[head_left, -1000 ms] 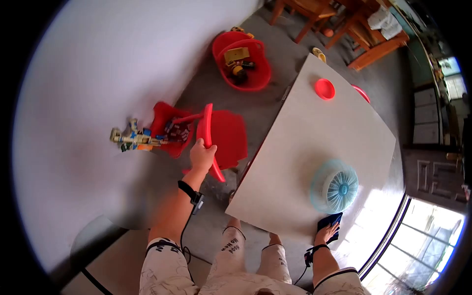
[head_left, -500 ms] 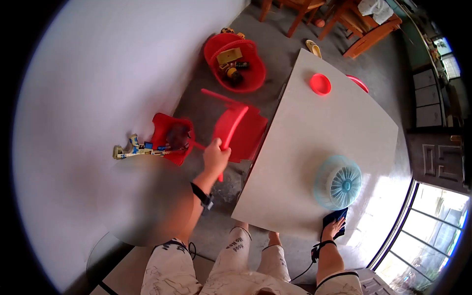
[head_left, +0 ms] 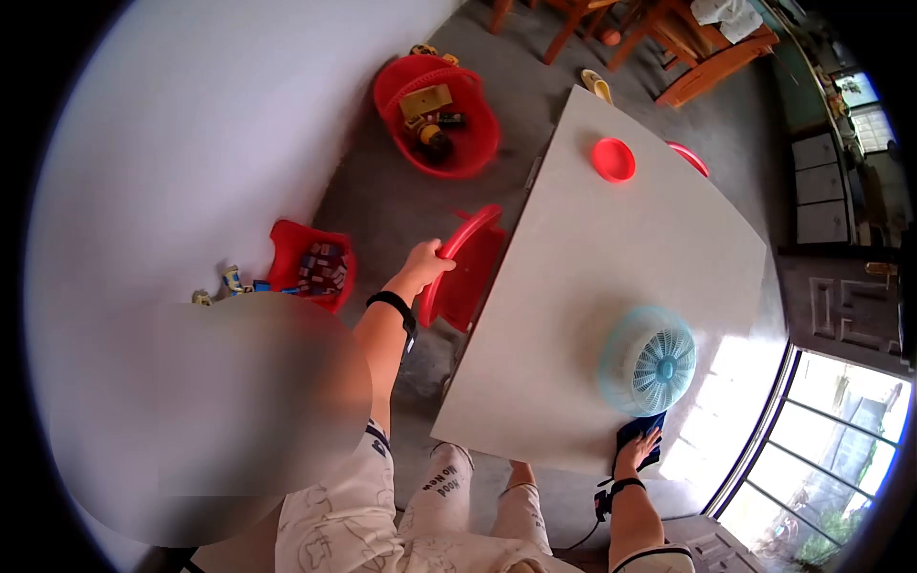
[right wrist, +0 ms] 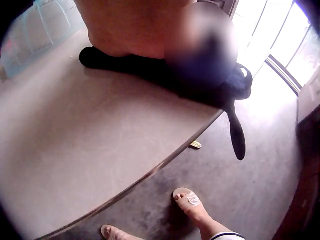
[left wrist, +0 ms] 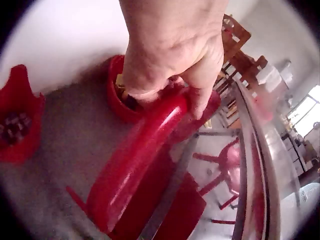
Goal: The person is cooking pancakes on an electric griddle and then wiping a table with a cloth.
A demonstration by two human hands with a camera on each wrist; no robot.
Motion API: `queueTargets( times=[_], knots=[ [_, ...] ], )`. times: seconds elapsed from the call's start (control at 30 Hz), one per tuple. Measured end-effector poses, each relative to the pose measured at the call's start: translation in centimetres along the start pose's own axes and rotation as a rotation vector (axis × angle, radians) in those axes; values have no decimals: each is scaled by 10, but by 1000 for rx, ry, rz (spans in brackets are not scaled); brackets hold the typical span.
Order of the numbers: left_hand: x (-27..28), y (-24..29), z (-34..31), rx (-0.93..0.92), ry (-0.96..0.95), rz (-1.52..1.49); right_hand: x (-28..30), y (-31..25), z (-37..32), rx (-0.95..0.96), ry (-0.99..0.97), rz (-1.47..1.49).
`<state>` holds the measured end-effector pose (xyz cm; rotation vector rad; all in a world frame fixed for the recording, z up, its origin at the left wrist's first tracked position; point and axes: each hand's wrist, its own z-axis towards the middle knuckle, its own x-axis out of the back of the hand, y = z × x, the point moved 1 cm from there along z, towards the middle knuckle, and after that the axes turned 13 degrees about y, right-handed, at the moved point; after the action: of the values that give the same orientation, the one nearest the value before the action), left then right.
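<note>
My left hand [head_left: 420, 267] grips the curved top rail of a red chair [head_left: 463, 234] at the table's left edge. In the left wrist view, the fingers of that hand [left wrist: 175, 65] curl over the red rail [left wrist: 145, 145], and part of the seat lies beneath the table edge. My right hand [head_left: 638, 451] rests with extended fingers on a dark blue cloth [head_left: 655, 423] at the table's near right corner. Beside it on the table [head_left: 554, 334] stands a light blue mesh cover [head_left: 659, 368]. The right wrist view shows the dark cloth [right wrist: 135, 67] hanging over the edge; its fingers are hidden by blur.
A red round dish [head_left: 612, 160] sits on the table's far part. Along the wall stand a red tub [head_left: 478, 143] with toys and a red container [head_left: 287, 250] with small blocks. Wooden chairs [head_left: 702, 72] are at the back, near a yellow shoe [head_left: 596, 86].
The red chair has moved right and turned, its seat now partly under the table's left edge, with my left hand still on its rail. My right hand stays on the cloth.
</note>
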<state>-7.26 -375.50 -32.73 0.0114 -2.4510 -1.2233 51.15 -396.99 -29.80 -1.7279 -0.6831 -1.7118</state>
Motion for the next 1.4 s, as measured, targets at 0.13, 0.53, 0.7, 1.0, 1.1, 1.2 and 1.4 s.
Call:
queueTargets(
  times=[0.13, 0.53, 0.7, 1.0, 1.1, 1.2, 1.4],
  knots=[
    [-45, -17, 17, -44, 103, -3, -15, 22, 4, 114, 55, -8],
    [-110, 78, -127, -427, 267, -49, 14, -19, -23, 199, -45, -114],
    [-215, 65, -255, 755, -497, -498, 35, -25, -29, 341, -117, 20],
    [-310, 64, -266, 707, -252, -580, 37, -25, -31, 378, -134, 79],
    [-320, 85, -273, 574, -167, -690, 40, -25, -29, 383, -161, 131],
    [-329, 89, -258, 530, -133, -740, 42, -23, -25, 416, -200, 156],
    [-345, 118, -199, 479, -123, -789, 44, -24, 9, 485, -156, 220]
  ],
)
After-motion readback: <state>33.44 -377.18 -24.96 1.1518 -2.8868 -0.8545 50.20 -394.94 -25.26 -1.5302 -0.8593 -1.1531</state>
